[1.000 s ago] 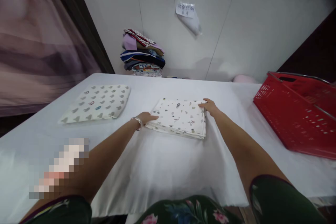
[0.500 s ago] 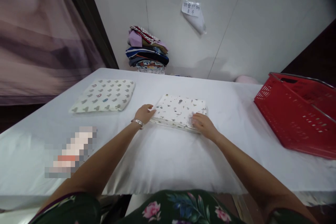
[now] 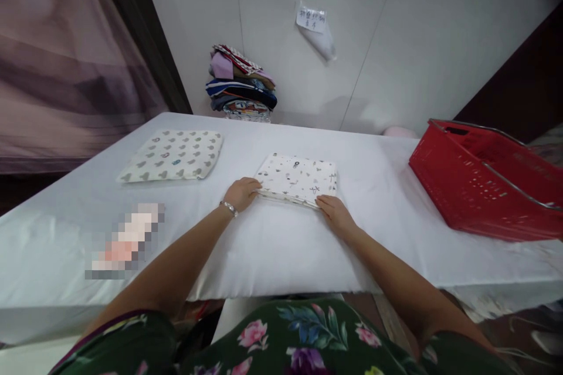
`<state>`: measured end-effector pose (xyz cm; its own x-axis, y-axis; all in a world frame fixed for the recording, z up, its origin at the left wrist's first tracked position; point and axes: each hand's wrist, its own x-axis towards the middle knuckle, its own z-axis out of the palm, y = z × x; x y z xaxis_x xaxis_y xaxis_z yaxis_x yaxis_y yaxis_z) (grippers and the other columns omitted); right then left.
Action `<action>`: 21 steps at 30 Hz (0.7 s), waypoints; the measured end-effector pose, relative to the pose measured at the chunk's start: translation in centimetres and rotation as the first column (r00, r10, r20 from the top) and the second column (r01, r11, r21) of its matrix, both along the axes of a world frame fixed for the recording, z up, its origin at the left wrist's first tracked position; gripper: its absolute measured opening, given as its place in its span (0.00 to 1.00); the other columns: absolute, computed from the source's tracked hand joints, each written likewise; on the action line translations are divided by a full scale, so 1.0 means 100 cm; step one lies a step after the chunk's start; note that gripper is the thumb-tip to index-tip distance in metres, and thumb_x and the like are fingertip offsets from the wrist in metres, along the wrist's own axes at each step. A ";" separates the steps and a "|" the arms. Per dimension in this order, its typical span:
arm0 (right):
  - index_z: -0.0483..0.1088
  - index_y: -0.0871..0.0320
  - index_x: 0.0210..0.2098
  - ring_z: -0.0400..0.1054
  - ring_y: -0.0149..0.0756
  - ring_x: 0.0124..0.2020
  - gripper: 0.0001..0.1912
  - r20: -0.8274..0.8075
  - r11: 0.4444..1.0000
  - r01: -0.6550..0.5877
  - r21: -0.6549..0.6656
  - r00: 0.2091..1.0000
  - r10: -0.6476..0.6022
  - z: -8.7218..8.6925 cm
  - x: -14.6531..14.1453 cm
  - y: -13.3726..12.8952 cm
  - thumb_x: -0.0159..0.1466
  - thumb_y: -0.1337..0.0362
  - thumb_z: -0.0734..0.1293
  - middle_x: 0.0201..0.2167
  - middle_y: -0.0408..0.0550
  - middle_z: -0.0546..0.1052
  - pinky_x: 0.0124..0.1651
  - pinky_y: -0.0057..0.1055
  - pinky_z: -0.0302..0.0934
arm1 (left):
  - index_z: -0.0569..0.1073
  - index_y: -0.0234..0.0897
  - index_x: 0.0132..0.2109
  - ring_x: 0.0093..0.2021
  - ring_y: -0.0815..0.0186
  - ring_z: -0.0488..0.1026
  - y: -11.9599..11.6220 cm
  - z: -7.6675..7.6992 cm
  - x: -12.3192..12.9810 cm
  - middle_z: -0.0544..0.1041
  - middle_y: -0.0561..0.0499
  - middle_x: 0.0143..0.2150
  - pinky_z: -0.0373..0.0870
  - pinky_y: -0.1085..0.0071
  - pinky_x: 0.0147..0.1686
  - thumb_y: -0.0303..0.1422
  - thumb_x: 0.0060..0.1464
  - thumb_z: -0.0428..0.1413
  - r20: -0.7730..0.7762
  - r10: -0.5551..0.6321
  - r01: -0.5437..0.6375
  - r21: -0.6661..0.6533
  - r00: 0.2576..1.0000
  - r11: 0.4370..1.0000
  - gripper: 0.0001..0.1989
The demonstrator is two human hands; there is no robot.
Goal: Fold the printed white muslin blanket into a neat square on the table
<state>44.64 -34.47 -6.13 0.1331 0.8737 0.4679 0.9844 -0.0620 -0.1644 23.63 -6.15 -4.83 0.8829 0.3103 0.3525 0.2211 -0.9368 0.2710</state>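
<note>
A folded white cloth [image 3: 295, 179] with small grey and dark prints lies flat on the white-covered table in front of me. At its near left corner, my left hand [image 3: 243, 193] has its fingers closed on the edge; a silver bracelet circles that wrist. My right hand [image 3: 336, 214] grips the near right corner, fingertips on top and the thumb out of sight. Layered folds show along the near edge between the hands. To the left lies a second folded cloth [image 3: 176, 155], cream with grey rounded prints, untouched.
A red plastic basket [image 3: 484, 187] with metal handles stands on the table [image 3: 281, 258] at the right. Stacked folded fabrics [image 3: 241, 82] rise behind the far edge, by the wall. A blurred-out item [image 3: 127, 240] lies at the left front. A paper note [image 3: 311, 19] hangs on the wall.
My right hand has slid from the cloth's right part to its near right corner. The left hand stays at the left corner, now closer on the edge. The view has shifted slightly.
</note>
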 end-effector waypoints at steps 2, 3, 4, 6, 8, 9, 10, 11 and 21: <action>0.66 0.56 0.52 0.61 0.40 0.54 0.18 0.011 1.000 -0.009 -0.007 1.000 0.009 -0.003 -0.001 -0.002 0.65 0.68 0.56 0.51 0.52 0.70 0.55 0.43 0.57 | 0.75 0.41 0.42 0.47 0.62 0.68 0.000 -0.002 -0.002 0.75 0.48 0.46 0.66 0.61 0.48 0.32 0.51 0.47 0.016 0.018 -0.018 -0.025 1.000 1.000 0.14; 0.66 0.55 0.53 0.61 0.40 0.54 0.18 0.015 1.000 -0.012 -0.015 1.000 0.012 -0.003 -0.001 -0.002 0.65 0.68 0.56 0.51 0.52 0.70 0.55 0.44 0.57 | 0.75 0.41 0.41 0.48 0.62 0.68 -0.001 -0.001 -0.002 0.75 0.49 0.46 0.66 0.62 0.49 0.32 0.51 0.47 0.013 0.033 -0.032 -0.038 0.999 0.999 0.14; 0.66 0.56 0.53 0.60 0.40 0.55 0.18 0.018 1.000 -0.014 -0.022 1.000 0.014 -0.003 -0.001 -0.002 0.65 0.69 0.56 0.52 0.52 0.70 0.55 0.44 0.57 | 0.75 0.41 0.41 0.47 0.62 0.68 -0.003 0.001 -0.001 0.75 0.49 0.45 0.65 0.62 0.49 0.32 0.50 0.47 0.002 0.054 -0.054 -0.051 0.999 0.997 0.14; 0.66 0.57 0.53 0.60 0.41 0.55 0.19 0.023 1.000 -0.010 -0.027 1.000 0.011 -0.003 -0.002 0.000 0.64 0.70 0.56 0.52 0.54 0.70 0.55 0.44 0.56 | 0.75 0.41 0.40 0.47 0.61 0.69 -0.009 0.011 0.004 0.75 0.50 0.44 0.65 0.63 0.49 0.31 0.47 0.48 -0.038 0.113 -0.116 -0.068 0.993 0.991 0.14; 0.66 0.58 0.53 0.60 0.41 0.55 0.19 0.026 1.000 -0.001 -0.029 1.000 0.002 -0.003 -0.003 0.002 0.64 0.71 0.56 0.52 0.55 0.70 0.56 0.45 0.56 | 0.75 0.41 0.40 0.48 0.60 0.69 -0.018 0.022 0.014 0.75 0.51 0.45 0.63 0.61 0.51 0.31 0.46 0.49 -0.056 0.174 -0.177 -0.055 0.983 0.983 0.15; 0.66 0.58 0.53 0.60 0.41 0.55 0.19 0.027 0.999 0.004 -0.035 1.000 -0.003 -0.003 -0.004 0.003 0.64 0.71 0.56 0.52 0.55 0.69 0.56 0.45 0.55 | 0.75 0.41 0.41 0.49 0.60 0.68 -0.023 0.027 0.021 0.75 0.50 0.47 0.61 0.59 0.52 0.32 0.47 0.49 -0.045 0.182 -0.183 -0.035 0.982 0.982 0.15; 0.65 0.58 0.53 0.59 0.41 0.56 0.20 0.028 0.999 0.009 -0.043 1.000 -0.008 -0.004 -0.005 0.003 0.63 0.72 0.55 0.52 0.55 0.69 0.56 0.46 0.55 | 0.74 0.41 0.44 0.52 0.59 0.66 -0.028 0.030 0.027 0.73 0.50 0.50 0.58 0.59 0.54 0.33 0.49 0.48 -0.027 0.166 -0.166 -0.009 0.986 0.986 0.16; 0.65 0.59 0.53 0.59 0.41 0.56 0.20 0.028 0.998 0.016 -0.053 1.000 -0.014 -0.004 -0.005 0.003 0.63 0.72 0.55 0.53 0.55 0.69 0.57 0.46 0.54 | 0.73 0.41 0.47 0.56 0.59 0.62 -0.032 0.032 0.033 0.71 0.49 0.53 0.55 0.58 0.57 0.35 0.51 0.47 -0.014 0.129 -0.129 0.017 0.992 0.992 0.17; 0.61 0.58 0.56 0.53 0.40 0.61 0.23 -0.041 0.986 0.035 -0.164 0.998 -0.043 0.004 -0.013 -0.006 0.61 0.72 0.56 0.58 0.53 0.63 0.60 0.46 0.48 | 0.59 0.37 0.60 0.65 0.56 0.46 -0.032 -0.008 0.037 0.54 0.45 0.64 0.42 0.55 0.61 0.51 0.56 0.38 -0.206 0.073 -0.063 0.052 0.976 0.997 0.31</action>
